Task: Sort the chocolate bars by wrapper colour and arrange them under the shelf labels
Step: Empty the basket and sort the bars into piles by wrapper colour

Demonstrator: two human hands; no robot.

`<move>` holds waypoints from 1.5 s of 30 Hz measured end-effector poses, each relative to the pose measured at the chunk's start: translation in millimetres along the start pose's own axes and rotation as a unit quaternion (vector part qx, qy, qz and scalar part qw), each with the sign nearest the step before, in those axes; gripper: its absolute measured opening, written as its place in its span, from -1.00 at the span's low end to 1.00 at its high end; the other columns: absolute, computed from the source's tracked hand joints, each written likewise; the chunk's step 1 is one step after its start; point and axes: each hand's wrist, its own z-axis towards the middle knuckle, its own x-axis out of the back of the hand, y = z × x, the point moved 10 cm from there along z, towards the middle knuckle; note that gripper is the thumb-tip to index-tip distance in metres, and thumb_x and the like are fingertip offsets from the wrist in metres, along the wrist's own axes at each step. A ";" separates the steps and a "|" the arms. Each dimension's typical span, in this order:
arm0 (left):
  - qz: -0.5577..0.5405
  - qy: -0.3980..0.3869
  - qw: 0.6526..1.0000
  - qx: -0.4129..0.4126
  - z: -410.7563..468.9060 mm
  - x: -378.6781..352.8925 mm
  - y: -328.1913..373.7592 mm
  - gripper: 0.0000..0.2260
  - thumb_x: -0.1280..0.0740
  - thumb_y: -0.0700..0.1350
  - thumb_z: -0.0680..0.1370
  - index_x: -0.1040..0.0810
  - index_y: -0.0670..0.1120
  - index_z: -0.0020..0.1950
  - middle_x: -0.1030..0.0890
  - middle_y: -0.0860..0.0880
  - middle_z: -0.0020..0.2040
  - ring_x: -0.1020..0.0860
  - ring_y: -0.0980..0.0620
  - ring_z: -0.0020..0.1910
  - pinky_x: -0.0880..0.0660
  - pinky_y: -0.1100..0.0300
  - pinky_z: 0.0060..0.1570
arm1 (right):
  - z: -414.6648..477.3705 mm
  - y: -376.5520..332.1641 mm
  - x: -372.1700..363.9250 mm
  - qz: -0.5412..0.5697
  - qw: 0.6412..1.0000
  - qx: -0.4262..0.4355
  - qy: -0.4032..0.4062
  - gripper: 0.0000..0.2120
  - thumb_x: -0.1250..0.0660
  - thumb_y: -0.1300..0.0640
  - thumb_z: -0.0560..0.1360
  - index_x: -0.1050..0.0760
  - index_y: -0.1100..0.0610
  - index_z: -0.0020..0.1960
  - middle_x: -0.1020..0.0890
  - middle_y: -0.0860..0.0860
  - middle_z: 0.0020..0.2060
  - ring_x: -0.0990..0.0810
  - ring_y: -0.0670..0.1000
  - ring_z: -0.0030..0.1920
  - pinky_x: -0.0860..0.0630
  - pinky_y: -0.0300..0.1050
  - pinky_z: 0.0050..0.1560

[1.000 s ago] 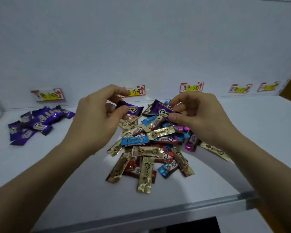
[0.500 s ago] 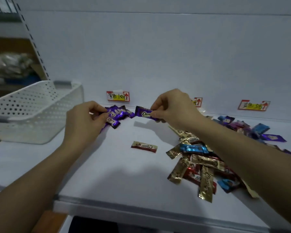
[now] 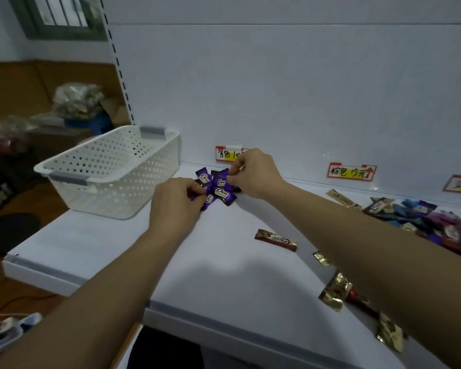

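**Two hands tidy the purple heap under its label**

Both our hands are at the purple bars (image 3: 218,188). They lie in a small overlapping heap at the back of the shelf (image 3: 224,275), right below the purple label (image 3: 227,154) on the back wall. Our left hand (image 3: 175,206) has its grip curled on a bar at the near side of the heap. Our right hand (image 3: 256,173) pinches the wrapper end of another bar at the far side, thumb against forefinger. We judge that we hold them by the ends so each can be laid flat among its own colour, close under the label.

The white basket (image 3: 112,169) stands just beside the heap on the left, so there is little room that way. To the right, white shelf shows as far as a lone brown bar (image 3: 276,239), which lies well apart from the heap. Beyond it the mixed pile (image 3: 437,222) spreads below the brown label (image 3: 351,171), so most of the sorting is left to do. Gold bars (image 3: 335,291) lie near the front edge, beside our right forearm. A careless sweep of that arm could, we judge, push them over the lip.
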 end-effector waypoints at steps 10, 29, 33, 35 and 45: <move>0.131 -0.023 0.982 -0.131 -18.4 -0.4 48.5 -0.79 -0.35 0.04 0.55 -0.66 0.04 0.14 -0.64 0.05 0.03 -0.58 -0.01 0.00 -0.49 0.08 -0.04 | -23.9 10.5 29.1 -0.048 0.997 0.048 -0.034 -0.75 -0.52 -0.03 0.47 -0.57 0.00 0.09 -0.62 -0.02 -0.01 -0.54 -0.09 -0.12 -0.41 -0.23 -0.20; 0.107 -0.268 0.879 -0.380 -100.8 -140.8 250.0 -0.53 -0.20 0.20 0.63 -0.36 0.08 0.50 -0.42 0.09 0.48 -0.39 0.06 0.42 -0.35 0.07 0.39 | -208.2 168.2 235.6 -0.221 0.971 0.068 0.052 -0.70 -0.27 -0.07 0.61 -0.49 -0.13 0.33 -0.53 -0.14 0.24 -0.45 -0.11 0.26 -0.40 -0.12 0.22; 0.093 -0.288 0.861 -0.410 -121.6 -167.9 285.7 -0.59 -0.24 0.15 0.63 -0.44 0.05 0.45 -0.53 0.06 0.38 -0.47 0.04 0.33 -0.46 0.02 0.29 | -231.7 202.7 256.2 -0.175 0.975 0.046 0.128 -0.79 -0.24 0.06 0.65 -0.57 -0.01 0.24 -0.61 -0.08 0.12 -0.52 -0.06 0.16 -0.47 -0.15 0.13; 0.089 -0.287 0.855 -0.422 -127.1 -179.2 302.6 -0.64 -0.25 0.12 0.64 -0.50 0.04 0.40 -0.59 0.05 0.30 -0.53 0.04 0.25 -0.51 0.01 0.21 | -247.0 212.3 269.0 -0.101 0.971 0.042 0.215 -0.81 -0.23 0.09 0.62 -0.61 0.04 0.10 -0.65 -0.09 0.00 -0.58 -0.08 0.06 -0.45 -0.34 0.00; 0.123 -0.339 0.834 -0.418 -139.4 -220.7 333.7 -0.78 -0.31 -0.07 0.60 -0.66 0.06 0.20 -0.64 0.06 0.15 -0.57 0.08 0.04 -0.52 0.16 0.01 | -248.7 237.9 260.8 -0.110 0.980 0.000 0.163 -0.79 -0.34 0.22 0.56 -0.59 0.00 0.14 -0.58 -0.12 0.02 -0.48 -0.13 0.07 -0.34 -0.35 0.02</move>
